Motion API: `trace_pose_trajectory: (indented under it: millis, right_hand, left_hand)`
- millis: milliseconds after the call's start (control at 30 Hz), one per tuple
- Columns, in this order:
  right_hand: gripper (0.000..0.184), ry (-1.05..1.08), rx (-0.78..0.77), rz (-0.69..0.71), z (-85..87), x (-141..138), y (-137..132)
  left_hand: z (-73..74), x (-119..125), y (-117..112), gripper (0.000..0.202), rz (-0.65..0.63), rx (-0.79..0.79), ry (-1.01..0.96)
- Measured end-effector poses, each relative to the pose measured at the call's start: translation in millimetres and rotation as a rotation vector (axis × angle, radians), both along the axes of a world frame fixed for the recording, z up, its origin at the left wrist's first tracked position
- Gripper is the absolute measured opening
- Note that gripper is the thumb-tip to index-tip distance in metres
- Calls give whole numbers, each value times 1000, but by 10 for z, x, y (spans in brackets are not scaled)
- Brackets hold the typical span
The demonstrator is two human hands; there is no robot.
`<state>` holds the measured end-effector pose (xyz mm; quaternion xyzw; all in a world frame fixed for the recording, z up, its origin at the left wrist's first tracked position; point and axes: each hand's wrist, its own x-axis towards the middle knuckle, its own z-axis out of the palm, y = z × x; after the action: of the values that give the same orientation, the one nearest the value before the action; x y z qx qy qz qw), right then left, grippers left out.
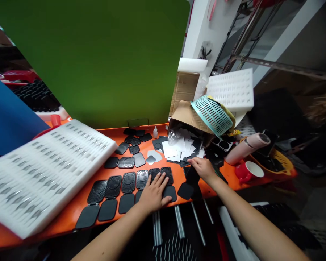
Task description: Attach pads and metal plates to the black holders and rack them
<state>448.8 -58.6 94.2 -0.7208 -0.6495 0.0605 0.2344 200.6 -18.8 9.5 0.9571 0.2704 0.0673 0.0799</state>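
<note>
My left hand [153, 192] lies flat with its fingers spread over the right end of a row of black hinged square cases [129, 181]. The cases stand unfolded, with ridged ring-patterned upper halves and smooth lower halves. My right hand [202, 168] is closed in a pinch at the near edge of a loose pile of white square cards [176, 149] and dark sheets. What sits between its fingertips is too small to make out. Below it, near the table's front edge, rests a smooth black square piece [185, 191].
White slotted foam trays stand at left [43, 174] and back right [230, 88]. Beyond the cards are a cardboard box [187, 114] and teal basket [213, 114]. A pink bottle [246, 148] and red mug [248, 172] are at right. A green panel [97, 65] rises behind.
</note>
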Motion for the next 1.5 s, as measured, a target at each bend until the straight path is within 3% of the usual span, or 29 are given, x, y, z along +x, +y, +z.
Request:
trace_pose_trajectory:
  millis: [67, 167, 267, 367, 467, 600, 733, 800, 900, 1000, 1100, 1200, 1333, 1500]
  right_hand:
    - [54, -107, -171, 24, -75, -18, 261]
    - [55, -199, -327, 90, -298, -142, 533]
    - [51, -212, -340, 90, -504, -301, 644]
    - [46, -226, -313, 46, -584, -425, 613]
    - [40, -220, -252, -7, -538, -431, 423]
    - [38, -101, -115, 21, -463, -198, -113]
    - [69, -120, -273, 172, -573, -2, -730]
    - [75, -168, -318, 194, -663, -3, -942]
    - [55, -201, -243, 204, -682, -28, -1109]
    - [37, -146, -81, 230, -461, 59, -1143]
    - [26, 14, 81, 63, -125, 254, -1006]
    - [29, 130, 43, -83, 46, 422, -655]
    - [52, -5, -186, -164, -152, 447, -70]
    - [48, -69, -228, -179, -538, 286, 312]
  left_hand:
    - [4, -3, -3, 70, -1, 4, -5]
    - [9, -10, -5, 69, -5, 9, -17]
    - [16, -11, -6, 70, -9, 13, -20]
    - [20, -10, -3, 71, -6, 10, -18]
    - [30, -15, 8, 69, -5, -16, -12]
    - [84, 40, 24, 66, 8, -63, -10]
    - [144, 291, 3, 61, -40, -69, -53]
    - [139, 451, -28, 66, -104, -80, -64]
    - [80, 616, -88, 70, -127, -97, -58]
    - [16, 646, -147, 69, -74, -82, -61]
    - [-2, 612, -189, 67, -41, -59, -65]
    - [11, 592, -205, 66, -36, -47, -58]
    - [18, 583, -205, 65, -39, -40, -62]
    - [14, 557, -208, 63, -40, -18, -73]
